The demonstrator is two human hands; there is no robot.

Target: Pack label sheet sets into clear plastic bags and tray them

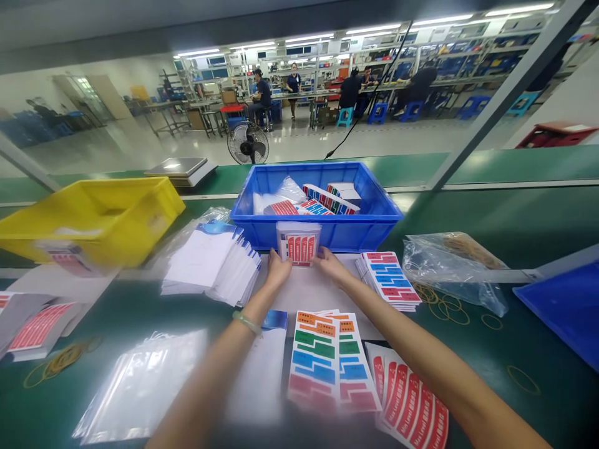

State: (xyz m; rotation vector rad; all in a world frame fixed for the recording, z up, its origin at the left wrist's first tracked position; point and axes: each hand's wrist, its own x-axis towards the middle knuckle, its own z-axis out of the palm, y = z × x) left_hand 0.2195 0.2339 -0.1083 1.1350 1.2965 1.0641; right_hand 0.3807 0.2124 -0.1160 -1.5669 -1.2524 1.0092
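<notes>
Before the blue rectangular plastic bin (362,234), left hand (279,269) and right hand (330,267) pinch a red-and-white rectangular paper stack (300,247) by its sides; even pressure should keep edges flush.

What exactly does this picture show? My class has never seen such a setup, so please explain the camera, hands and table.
No machine is at work here. A camera worn on a person's head looks forward and down, showing their bare left hand and bare right hand. Together they hold a small white pack with red printed strips before a blue rectangular plastic bin. On the green worktop lie white paper booklets with blue edges, multicoloured paper label sheets, red-and-white curved label sheets, clear plastic bags and thin yellowish rubber bands.
</notes>
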